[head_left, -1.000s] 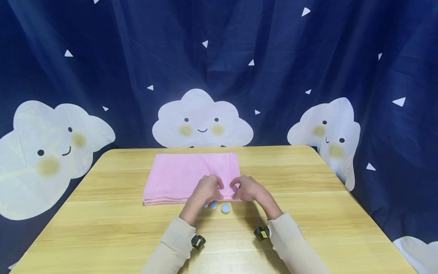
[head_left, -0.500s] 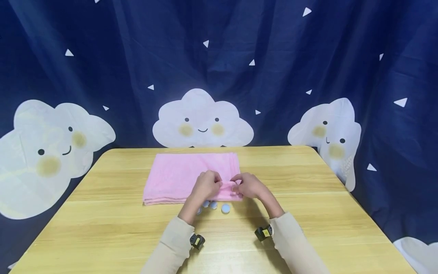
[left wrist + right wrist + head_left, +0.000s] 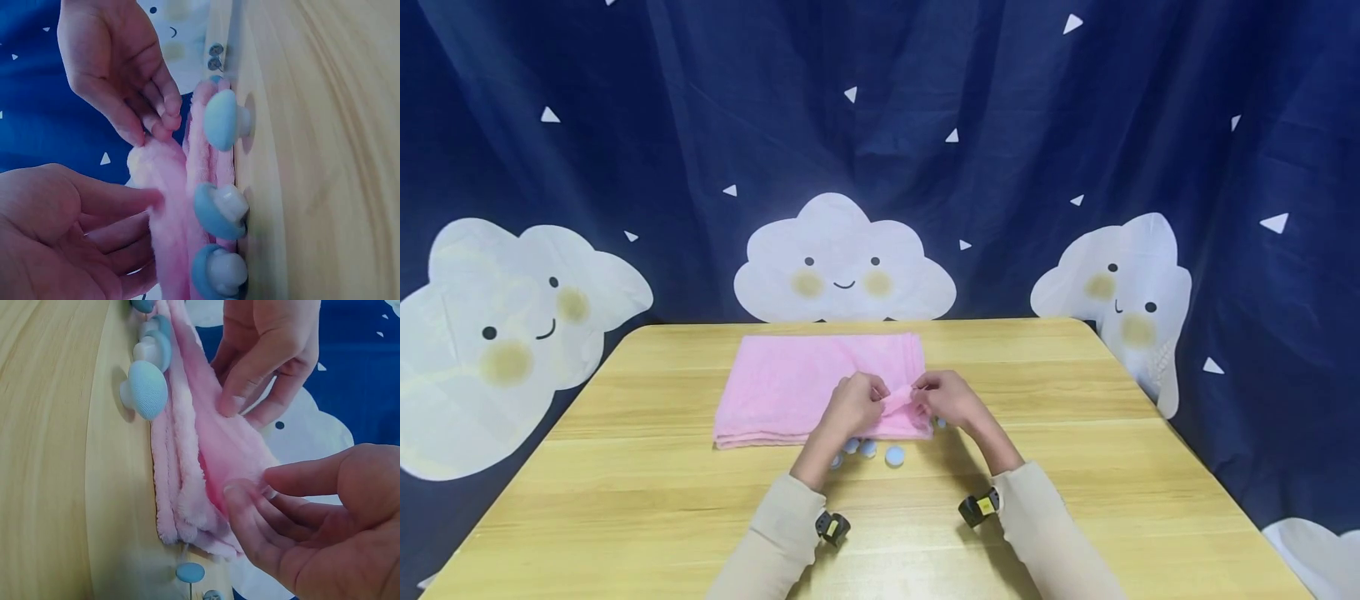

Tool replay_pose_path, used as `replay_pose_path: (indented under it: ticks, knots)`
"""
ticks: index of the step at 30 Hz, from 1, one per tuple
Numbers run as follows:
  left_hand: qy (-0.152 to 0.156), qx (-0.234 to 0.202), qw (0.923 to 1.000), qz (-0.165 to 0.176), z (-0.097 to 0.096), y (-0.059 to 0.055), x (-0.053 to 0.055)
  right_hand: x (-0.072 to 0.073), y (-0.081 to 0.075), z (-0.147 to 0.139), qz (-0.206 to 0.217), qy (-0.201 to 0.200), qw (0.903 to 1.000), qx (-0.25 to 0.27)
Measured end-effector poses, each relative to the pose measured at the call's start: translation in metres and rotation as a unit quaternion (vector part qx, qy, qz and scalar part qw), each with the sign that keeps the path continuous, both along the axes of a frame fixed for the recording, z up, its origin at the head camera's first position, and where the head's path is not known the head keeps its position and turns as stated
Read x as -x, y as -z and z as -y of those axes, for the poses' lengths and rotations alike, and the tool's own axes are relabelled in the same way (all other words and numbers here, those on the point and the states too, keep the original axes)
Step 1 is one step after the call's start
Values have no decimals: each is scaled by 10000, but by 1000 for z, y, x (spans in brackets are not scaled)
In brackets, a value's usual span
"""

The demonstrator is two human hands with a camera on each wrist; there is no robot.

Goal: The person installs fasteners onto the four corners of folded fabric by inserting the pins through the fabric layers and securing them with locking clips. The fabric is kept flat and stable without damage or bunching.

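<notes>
A folded pink fleece cloth (image 3: 805,375) lies on the table. Its near right part is raised between both hands. My left hand (image 3: 852,404) pinches the top layer between thumb and fingers. Just to the right, my right hand (image 3: 951,396) pinches the same layer near the corner, as the right wrist view shows. Several mushroom-shaped fasteners (image 3: 222,120) with blue caps and white stems stand or lean along the cloth's near edge; one blue fastener (image 3: 894,456) sits slightly apart. Beyond the corner, another blue cap (image 3: 190,572) shows a thin pin-like line.
The wooden table (image 3: 625,500) extends on all sides of the cloth. Behind it hangs a dark blue curtain (image 3: 1000,167) printed with clouds. Small round pieces (image 3: 215,56) are seen past the cloth's far end in the left wrist view. Each wrist carries a black camera (image 3: 832,528).
Both hands have taken hold of the cloth's top layer and lifted it into a raised fold. My right hand has shifted slightly away from me, revealing a blue piece beside the cloth's right edge.
</notes>
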State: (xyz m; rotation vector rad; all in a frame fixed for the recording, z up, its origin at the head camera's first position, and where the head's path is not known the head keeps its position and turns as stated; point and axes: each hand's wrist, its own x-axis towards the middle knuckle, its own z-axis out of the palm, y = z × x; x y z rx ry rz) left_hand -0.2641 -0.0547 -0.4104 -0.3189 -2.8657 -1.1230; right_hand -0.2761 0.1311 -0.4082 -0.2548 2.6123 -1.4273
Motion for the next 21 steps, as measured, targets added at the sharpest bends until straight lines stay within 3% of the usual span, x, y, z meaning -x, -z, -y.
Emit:
replay_pose_path:
  ticks: [10, 21]
  knots:
    - [-35, -419, 9986, -321, -4, 3, 1, 1, 1, 0, 5, 93, 9987, 507]
    - [-74, -515, 9984, -213, -5, 2, 1, 0, -1, 1, -49, 205, 9994, 260]
